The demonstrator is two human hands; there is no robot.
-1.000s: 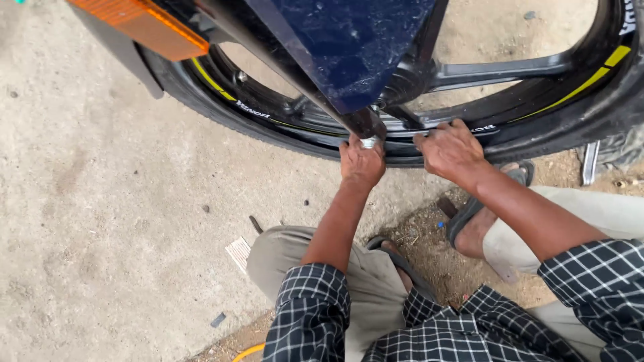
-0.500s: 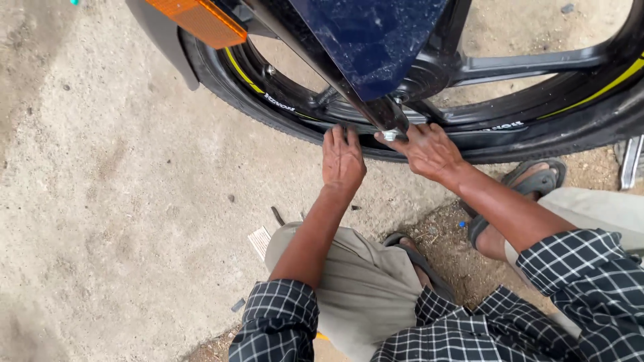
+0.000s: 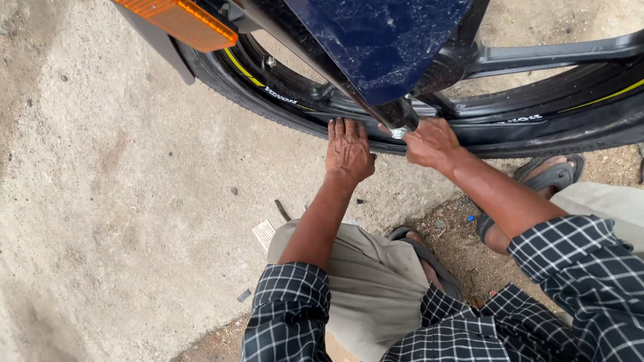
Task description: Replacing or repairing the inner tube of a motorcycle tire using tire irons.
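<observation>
Wheel work: left hand [image 3: 349,151] lying open, flat on tyre [image 3: 295,124]; right hand [image 3: 429,142], at its 3 o'clock, closing around axle nut [image 3: 398,133]; judged next, firm turning.

two hands [image 3: 349,151], one tyre [image 3: 282,114], two sandals [image 3: 547,175], one orange reflector [image 3: 178,23]

Small flat rectangular scrap of printed paper label [image 3: 263,234], whitish with reddish lines, is lying on the grey concrete ground [image 3: 100,201], just beside the squatting person's beige-trousered knee [image 3: 295,234]. No screens or signs showing.
</observation>
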